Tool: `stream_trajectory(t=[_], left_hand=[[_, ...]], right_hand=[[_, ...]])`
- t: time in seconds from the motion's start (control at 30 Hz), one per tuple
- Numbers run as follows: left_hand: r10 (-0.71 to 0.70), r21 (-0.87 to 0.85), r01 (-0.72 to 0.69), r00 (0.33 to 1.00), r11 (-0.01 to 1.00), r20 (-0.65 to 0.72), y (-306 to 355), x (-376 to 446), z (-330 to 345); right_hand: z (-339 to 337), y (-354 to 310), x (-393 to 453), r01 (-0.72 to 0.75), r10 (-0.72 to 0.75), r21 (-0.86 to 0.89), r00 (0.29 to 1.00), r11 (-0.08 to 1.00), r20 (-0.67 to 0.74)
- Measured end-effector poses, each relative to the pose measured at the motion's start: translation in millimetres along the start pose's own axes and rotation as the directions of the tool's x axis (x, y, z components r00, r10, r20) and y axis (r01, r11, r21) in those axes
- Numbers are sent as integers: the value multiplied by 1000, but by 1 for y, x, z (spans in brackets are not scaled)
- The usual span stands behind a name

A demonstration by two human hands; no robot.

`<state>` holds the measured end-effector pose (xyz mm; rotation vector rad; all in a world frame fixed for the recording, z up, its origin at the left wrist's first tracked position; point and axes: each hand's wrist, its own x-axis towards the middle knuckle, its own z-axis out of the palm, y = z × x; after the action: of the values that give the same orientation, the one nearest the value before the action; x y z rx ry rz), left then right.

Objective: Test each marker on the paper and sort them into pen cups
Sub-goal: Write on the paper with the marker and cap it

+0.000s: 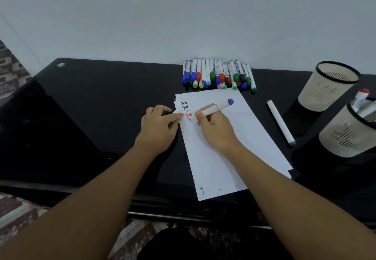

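Head view: everything below comes from this single forward-and-down camera.
Progress: paper (227, 141) on the black table (81, 117) carries four written test words near its top left edge, three dark and one red, with a fifth just begun in purple; by my judgement the task is at an early stage.
Marker in hand: purple-ended marker (219, 106) has its tip down on the sheet beside the red word.
Right hand (213, 129): fingers wrapped round the marker's barrel in a writing grip.
Left hand (158, 125): fingertips lie on the paper's left edge, and a small white piece, possibly the cap, seems pinched between them, though I cannot be sure.
Still to do: row of untested markers (218, 74) lies against the wall behind the sheet, a large bunch, so most of the work remains.
Loose item: white marker (280, 122) lies on the table between paper and cups, not sorted.
Far cup (327, 85): upright; what shows of its inside looks empty.
Near cup (350, 135): upright at the right edge, holding a few markers, one red-capped.
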<state>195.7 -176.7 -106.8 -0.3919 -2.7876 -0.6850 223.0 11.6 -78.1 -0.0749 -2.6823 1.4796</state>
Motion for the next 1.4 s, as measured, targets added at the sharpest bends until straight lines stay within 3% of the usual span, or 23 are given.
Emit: stream_trajectory(t=[1.4], left_hand=[[4,-12,-4,1000,1000,-12,0,-2,0]], right_hand=[[-2,1,0,-13,15,41,999,999,-45]])
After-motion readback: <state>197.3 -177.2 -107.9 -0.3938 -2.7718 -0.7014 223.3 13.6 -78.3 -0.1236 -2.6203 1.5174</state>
